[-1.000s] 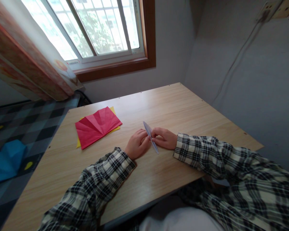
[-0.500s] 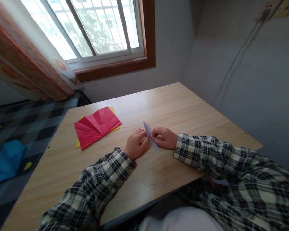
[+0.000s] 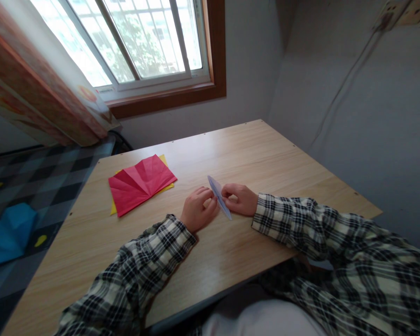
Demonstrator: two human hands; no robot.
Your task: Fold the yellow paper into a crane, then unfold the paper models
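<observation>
A small piece of folded pale-purple paper (image 3: 215, 187) stands on edge between my hands, its long side slanting from upper left to lower right. From the left, my left hand (image 3: 199, 210) pinches it near the middle, thumb and fingertips together. Opposite, my right hand (image 3: 241, 199) has its curled fingers and thumb closed on the other face of the paper. The exact folds are too small to make out, and the fingertips partly cover them.
Creased red paper (image 3: 142, 184) lies on yellow paper (image 3: 167, 187) at the table's left. Beneath everything is a wood-grain table (image 3: 266, 158). Blue folded paper (image 3: 12, 233) rests on a checked cloth (image 3: 52, 186) farther left. A window (image 3: 143, 42) and walls stand behind.
The folded paper has shifted very slightly between my fingers. Both hands stay in nearly the same place, and the other papers are unmoved.
</observation>
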